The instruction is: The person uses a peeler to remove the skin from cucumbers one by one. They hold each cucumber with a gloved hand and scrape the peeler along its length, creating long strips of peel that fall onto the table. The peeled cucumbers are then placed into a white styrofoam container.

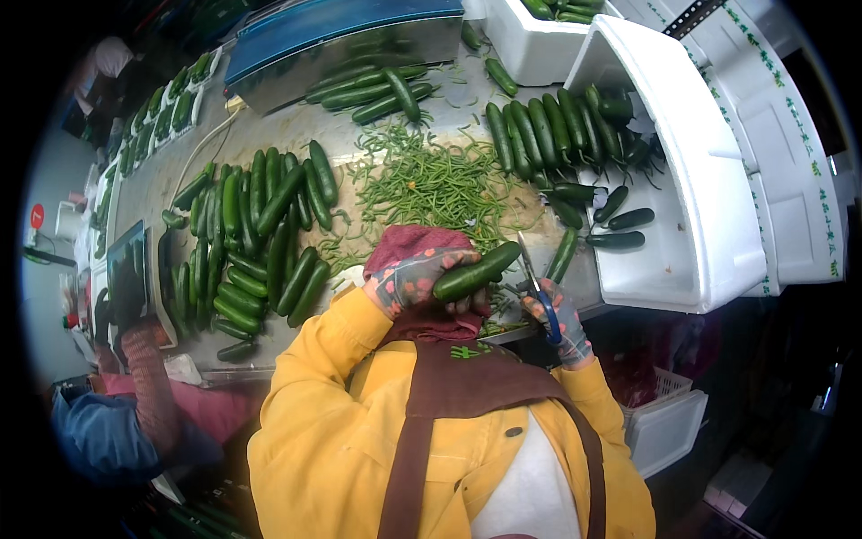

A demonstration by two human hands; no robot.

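My left hand, in a grey flowered glove, grips a dark green cucumber that tilts up to the right. Scissors with blue handles are in my right hand, their blades pointing up beside the cucumber's far end. I cannot tell whether the blades touch it. A dark red cloth lies around my left hand. Just beyond spreads a heap of thin green cut stems on the metal table. Another cucumber lies near my right hand.
Many cucumbers are piled at left. A tipped white foam box at right spills more cucumbers. A metal machine with a blue top stands at the back. At left, a co-worker's sleeved arm reaches over the table's edge near packed trays.
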